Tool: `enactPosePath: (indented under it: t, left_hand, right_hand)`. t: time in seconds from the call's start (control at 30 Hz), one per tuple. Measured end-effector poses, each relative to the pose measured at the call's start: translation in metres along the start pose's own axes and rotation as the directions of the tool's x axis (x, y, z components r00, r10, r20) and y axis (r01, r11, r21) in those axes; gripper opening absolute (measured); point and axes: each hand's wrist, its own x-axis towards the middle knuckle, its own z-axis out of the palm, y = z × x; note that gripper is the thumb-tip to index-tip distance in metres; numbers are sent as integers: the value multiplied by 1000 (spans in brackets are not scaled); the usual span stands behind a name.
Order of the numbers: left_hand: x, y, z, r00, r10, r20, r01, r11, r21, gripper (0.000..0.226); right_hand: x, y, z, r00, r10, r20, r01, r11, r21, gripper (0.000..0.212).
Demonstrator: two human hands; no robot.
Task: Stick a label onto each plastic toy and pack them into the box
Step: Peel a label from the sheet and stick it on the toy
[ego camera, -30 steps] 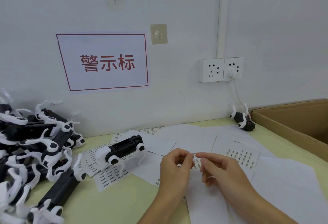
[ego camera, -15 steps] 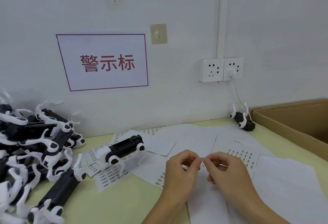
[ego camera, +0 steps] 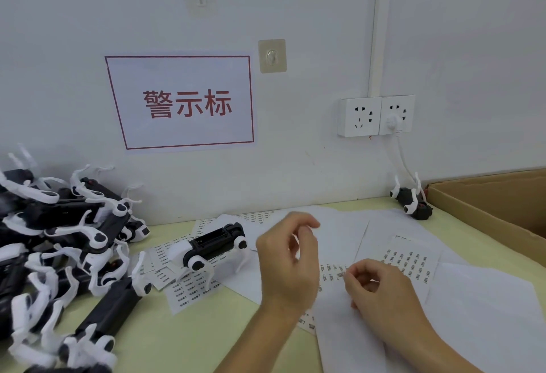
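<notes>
A black and white plastic toy dog (ego camera: 211, 247) stands on label sheets at the table's middle left. My left hand (ego camera: 288, 263) hovers just right of it, fingers loosely curled, with nothing in it. My right hand (ego camera: 376, 290) stays low over the white sheets, its thumb and forefinger pinching a small label (ego camera: 340, 275). A label sheet (ego camera: 409, 263) lies just beyond that hand. The open cardboard box (ego camera: 484, 213) sits at the far right. A pile of toy dogs (ego camera: 59, 254) fills the left side.
Another toy dog (ego camera: 412, 202) lies upside down by the wall next to the box, under a socket (ego camera: 376, 115) with a white cable plugged in. Loose white backing sheets (ego camera: 487, 307) cover the table's right half. More label strips (ego camera: 180, 293) lie under and before the standing toy.
My hands, which met at a small label, have come apart. The left hand rose and moved left toward the standing toy; the right hand stayed low with the label.
</notes>
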Motion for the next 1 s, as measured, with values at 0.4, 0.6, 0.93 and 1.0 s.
enactPosePath:
  t: [0.4, 0.6, 0.93, 1.0]
  left_hand:
    - [64, -38, -113, 774, -538, 334, -83, 438, 895, 75]
    - [58, -44, -119, 710, -637, 300, -135, 294, 946, 78]
    - [60, -44, -105, 762, -607, 226, 213, 565, 797, 63]
    - [60, -41, -98, 756, -616, 222, 359, 673, 646, 57]
  right_hand:
    - [-1, 3, 2, 1000, -9, 19, 10, 998, -70, 18]
    - [-2, 3, 2, 1000, -20, 25, 22, 996, -82, 20]
    - [-2, 1, 3, 999, -18, 34, 20, 998, -59, 20]
    - [-2, 1, 3, 999, -16, 34, 18, 998, -53, 20]
